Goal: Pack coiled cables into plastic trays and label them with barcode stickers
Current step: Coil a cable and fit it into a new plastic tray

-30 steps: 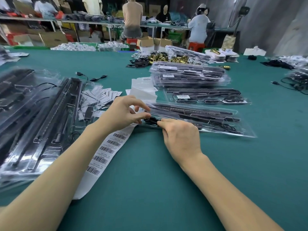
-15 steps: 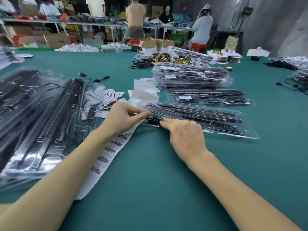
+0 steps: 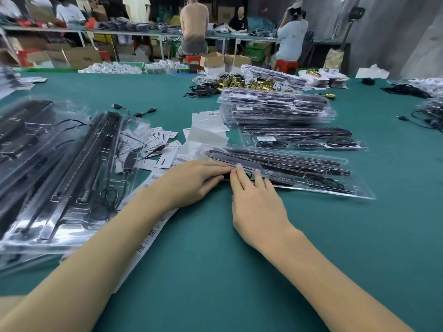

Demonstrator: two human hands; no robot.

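A clear plastic tray (image 3: 311, 173) holding black bars and a coiled cable lies on the green table in front of me. My left hand (image 3: 191, 180) lies flat at the tray's near left end, its fingers stretched out to the right. My right hand (image 3: 254, 195) presses straight fingers down on the same end of the tray, fingertips touching the left hand's. A long white strip of barcode stickers (image 3: 153, 226) runs under my left forearm. What lies under the fingertips is hidden.
Open trays with bars and cables (image 3: 72, 168) fill the left. A stack of packed trays (image 3: 275, 106) and a single labelled tray (image 3: 299, 137) sit behind. Loose paper labels (image 3: 155, 140) and brass parts (image 3: 239, 83) lie farther back. People work at the far tables.
Both hands have gone from pinching at the tray's left end to lying flat on it with straight fingers. The view has shifted slightly closer.
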